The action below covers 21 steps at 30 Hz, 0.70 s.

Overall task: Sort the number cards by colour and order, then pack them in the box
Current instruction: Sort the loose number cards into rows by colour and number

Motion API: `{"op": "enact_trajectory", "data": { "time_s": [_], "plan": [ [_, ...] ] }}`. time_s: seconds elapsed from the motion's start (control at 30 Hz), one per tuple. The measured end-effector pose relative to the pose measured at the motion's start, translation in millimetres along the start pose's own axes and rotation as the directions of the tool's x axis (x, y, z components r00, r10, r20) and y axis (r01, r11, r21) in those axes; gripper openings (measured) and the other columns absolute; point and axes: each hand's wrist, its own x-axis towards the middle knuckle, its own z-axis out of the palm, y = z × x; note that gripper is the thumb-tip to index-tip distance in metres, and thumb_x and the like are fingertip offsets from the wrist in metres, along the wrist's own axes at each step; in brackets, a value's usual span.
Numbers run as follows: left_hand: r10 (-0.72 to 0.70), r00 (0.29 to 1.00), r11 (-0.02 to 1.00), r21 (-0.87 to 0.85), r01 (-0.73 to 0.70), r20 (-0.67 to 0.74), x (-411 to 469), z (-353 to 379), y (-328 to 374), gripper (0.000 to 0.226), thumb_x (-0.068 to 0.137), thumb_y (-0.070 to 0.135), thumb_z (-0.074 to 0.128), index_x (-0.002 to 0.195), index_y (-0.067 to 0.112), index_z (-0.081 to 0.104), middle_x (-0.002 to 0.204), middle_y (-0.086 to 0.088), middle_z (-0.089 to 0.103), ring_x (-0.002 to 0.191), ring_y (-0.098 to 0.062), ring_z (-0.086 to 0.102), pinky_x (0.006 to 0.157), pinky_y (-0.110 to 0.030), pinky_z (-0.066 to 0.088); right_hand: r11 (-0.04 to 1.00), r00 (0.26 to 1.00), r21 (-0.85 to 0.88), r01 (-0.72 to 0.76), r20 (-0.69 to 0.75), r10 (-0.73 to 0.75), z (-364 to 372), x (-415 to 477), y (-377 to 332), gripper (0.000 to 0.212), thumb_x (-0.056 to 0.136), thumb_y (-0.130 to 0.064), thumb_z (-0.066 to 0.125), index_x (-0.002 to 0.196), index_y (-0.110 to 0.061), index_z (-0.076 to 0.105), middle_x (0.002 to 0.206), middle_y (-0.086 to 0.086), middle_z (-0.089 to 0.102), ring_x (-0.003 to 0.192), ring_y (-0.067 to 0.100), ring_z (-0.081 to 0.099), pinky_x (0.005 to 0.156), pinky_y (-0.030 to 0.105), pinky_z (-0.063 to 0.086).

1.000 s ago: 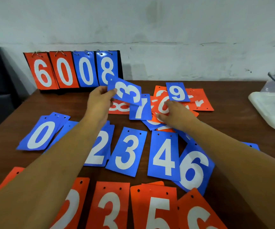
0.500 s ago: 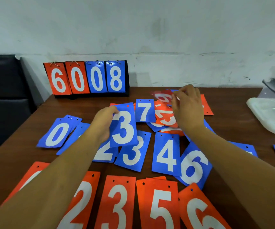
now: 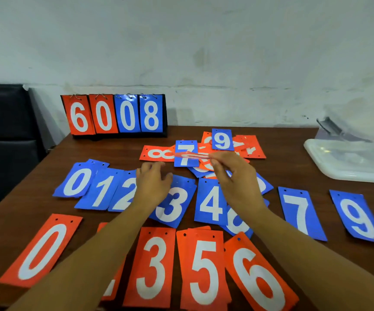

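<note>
Pinching a blurred orange card point(image 3: 192, 156) edge-on in my right hand point(image 3: 233, 176), long axis stretching left from the grip, I see the orange row point(image 3: 152, 265) lying nearer than it, below my empty, loosely spread left hand point(image 3: 153, 182).

Head view, close, downward over table point(image 3: 293, 153)

Brown wooden table point(image 3: 293, 232), strewn with blue number cards point(image 3: 300, 212), orange number cards point(image 3: 42, 250), a flip scoreboard point(image 3: 114, 115), possibly a translucent lid point(image 3: 349, 158).
</note>
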Motion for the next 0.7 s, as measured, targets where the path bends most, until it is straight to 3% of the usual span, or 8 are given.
{"op": "enact_trajectory", "data": {
  "time_s": [0.07,0.1,0.17,0.27,0.33,0.4,0.5,0.7],
  "plan": [
    [-0.04,0.999,0.936,-0.349,0.041,0.008,-8.6,-9.9,13.8,0.034,0.099,0.044,0.046,0.108,0.018,0.065,0.109,-0.005,0.064,0.105,-0.026,0.057,0.083,-0.031,0.045,0.999,0.998,-0.023,0.024,0.056,-0.023,0.1,-12.4,-3.2,0.023,0.096,-0.021,0.059,0.116,-0.016,0.069,0.118,-0.007,0.064,0.109,-0.001,0.054,0.092,0.005,0.038],
    [-0.121,0.983,0.793,-0.583,0.178,0.135,-14.0,-17.2,23.0,0.042,0.099,0.051,0.042,0.106,0.017,0.066,0.102,-0.004,0.069,0.098,-0.025,0.065,0.081,-0.032,0.049,0.999,0.995,-0.032,0.024,0.097,-0.021,0.7,-18.9,-4.3,0.025,0.096,-0.02,0.06,0.119,-0.016,0.068,0.123,-0.006,0.062,0.113,-0.001,0.052,0.094,0.004,0.036],
    [-0.116,0.933,0.517,-0.781,0.349,0.34,-21.9,-23.0,29.7,0.044,0.099,0.047,0.045,0.113,0.011,0.066,0.099,-0.009,0.075,0.092,-0.025,0.072,0.084,-0.04,0.056,0.997,0.978,-0.059,0.042,0.204,-0.029,3.2,-32.5,-4.9,0.028,0.095,-0.018,0.061,0.123,-0.016,0.066,0.131,-0.006,0.058,0.12,0.0,0.049,0.096,0.002,0.031],
    [-0.047,0.956,0.613,-0.747,0.257,0.29,-29.2,-23.8,20.9,0.03,0.099,0.021,0.054,0.126,0.01,0.061,0.112,-0.008,0.072,0.101,-0.024,0.07,0.092,-0.048,0.055,0.999,0.941,-0.029,0.043,0.337,-0.031,4.3,-49.0,-9.7,0.026,0.095,-0.019,0.06,0.119,-0.021,0.067,0.133,-0.011,0.055,0.118,-0.002,0.05,0.091,0.003,0.037],
    [-0.07,0.962,0.67,-0.701,0.242,0.264,-32.4,-28.0,14.5,0.032,0.097,0.02,0.057,0.129,0.014,0.058,0.118,-0.005,0.07,0.106,-0.023,0.068,0.093,-0.05,0.054,1.0,0.961,-0.011,-0.019,0.276,0.022,2.1,-50.8,-15.8,0.024,0.093,-0.022,0.062,0.117,-0.025,0.066,0.129,-0.013,0.053,0.103,0.001,0.058,0.08,0.011,0.047],
    [-0.054,0.956,0.73,-0.642,0.234,0.287,-40.1,-35.8,11.8,0.031,0.096,0.023,0.06,0.126,0.018,0.058,0.118,-0.002,0.069,0.105,-0.021,0.068,0.093,-0.047,0.055,0.983,0.967,-0.009,-0.184,0.177,0.183,0.1,-45.2,-23.9,0.029,0.091,-0.029,0.065,0.12,-0.028,0.059,0.121,-0.013,0.052,0.085,0.006,0.061,0.072,0.016,0.05],
    [0.07,0.917,0.815,-0.553,0.173,0.392,-57.6,-48.2,6.6,0.02,0.094,0.029,0.062,0.113,0.026,0.062,0.108,0.004,0.073,0.095,-0.014,0.072,0.086,-0.038,0.059,0.894,0.888,0.128,-0.429,0.243,0.391,2.7,-34.9,-37.0,0.026,0.091,-0.03,0.066,0.116,-0.028,0.057,0.103,-0.005,0.061,0.079,0.011,0.061,0.063,0.019,0.048],
    [0.009,0.931,0.767,-0.6,0.228,0.366,-82.8,-84.1,-27.3,0.022,0.09,0.029,0.068,0.111,0.032,0.064,0.098,0.001,0.075,0.09,-0.018,0.073,0.086,-0.042,0.058,0.818,0.831,0.235,-0.524,0.352,0.431,21.3,-35.3,-74.4,0.03,0.089,-0.01,0.068,0.112,-0.021,0.051,0.075,0.004,0.063,0.052,0.007,0.058,0.049,0.021,0.048]
  ]
}}
